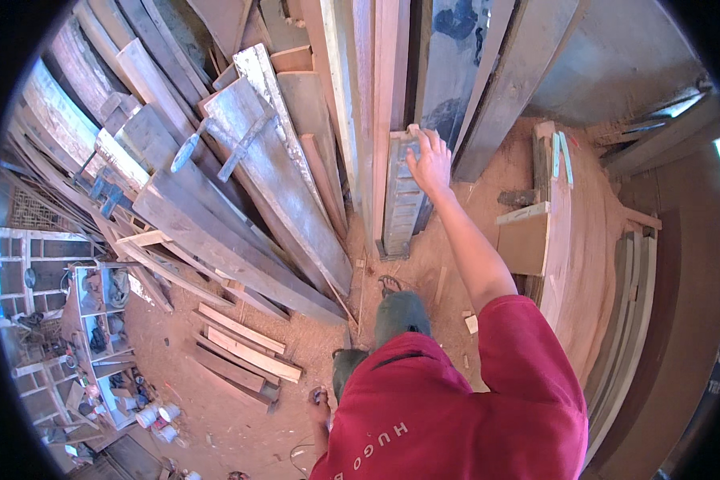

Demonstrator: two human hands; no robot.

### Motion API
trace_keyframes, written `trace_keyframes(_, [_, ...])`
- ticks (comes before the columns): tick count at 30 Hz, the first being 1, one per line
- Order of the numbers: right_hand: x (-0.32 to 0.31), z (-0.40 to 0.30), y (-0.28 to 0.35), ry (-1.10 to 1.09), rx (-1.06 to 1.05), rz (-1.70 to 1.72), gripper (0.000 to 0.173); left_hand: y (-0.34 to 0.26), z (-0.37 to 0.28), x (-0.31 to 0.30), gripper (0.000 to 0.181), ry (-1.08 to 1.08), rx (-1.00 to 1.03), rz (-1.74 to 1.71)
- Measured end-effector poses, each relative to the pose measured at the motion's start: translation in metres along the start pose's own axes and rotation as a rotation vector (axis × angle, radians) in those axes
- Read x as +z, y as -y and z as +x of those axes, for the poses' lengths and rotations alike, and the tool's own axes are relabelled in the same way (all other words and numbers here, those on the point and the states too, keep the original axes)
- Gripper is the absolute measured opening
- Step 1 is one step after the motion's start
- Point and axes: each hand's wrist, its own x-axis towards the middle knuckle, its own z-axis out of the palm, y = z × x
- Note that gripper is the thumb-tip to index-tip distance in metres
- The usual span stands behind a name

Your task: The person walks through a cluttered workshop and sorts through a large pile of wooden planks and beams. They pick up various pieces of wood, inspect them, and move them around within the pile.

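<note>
My right hand (pixel 431 161) reaches forward, its fingers hooked over the upper end of a notched wooden piece (pixel 401 198). This piece stands nearly upright among leaning boards and has a row of several slots along its face. Its foot rests on the sawdust-covered floor. My left hand (pixel 320 411) hangs low by my side, well apart from the boards. Its fingers curl around a small dark object (pixel 319 394), too small to name. Beside the notched piece lean a reddish wooden board (pixel 389 72) and a wide grey plank (pixel 450 66).
Several leaning planks (pixel 282 180) fill the left, with a clamp (pixel 249 144) on one. Short wooden battens (pixel 246 348) lie on the floor (pixel 216 432). At far left stand a cluttered shelf (pixel 105 366) and white buckets (pixel 169 412). Stacked boards (pixel 633 300) line the right.
</note>
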Motion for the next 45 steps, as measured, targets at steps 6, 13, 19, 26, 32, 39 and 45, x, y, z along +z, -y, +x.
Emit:
trace_keyframes(6, [0.028,0.019,-0.014,0.176,-0.023,-0.258,0.058,-0.015,-0.006,0.014,0.026,-0.018,-0.058,-0.032])
trace_keyframes(13, [-0.012,-0.018,-0.019,0.198,-0.134,-0.227,0.068,-0.04,0.013,0.023,0.024,0.01,-0.011,-0.032])
trace_keyframes(19, [-0.082,-0.093,-0.037,0.099,-0.06,-0.166,0.069,-0.068,0.029,0.038,0.029,0.004,0.07,0.004])
trace_keyframes(26, [-0.108,-0.14,-0.067,-0.089,0.114,-0.101,0.061,-0.037,0.025,0.053,0.032,0.104,0.037,0.144])
trace_keyframes(32, [-0.112,-0.146,-0.066,-0.029,0.12,-0.086,0.059,-0.05,0.041,0.048,0.032,0.162,-0.007,0.152])
trace_keyframes(39, [-0.097,-0.136,-0.047,0.005,0.111,-0.102,0.063,-0.119,0.041,0.051,0.032,0.078,-0.001,0.154])
trace_keyframes(45, [-0.079,-0.119,-0.03,0.029,0.05,-0.137,0.064,-0.133,0.028,0.051,0.03,0.174,-0.027,0.303])
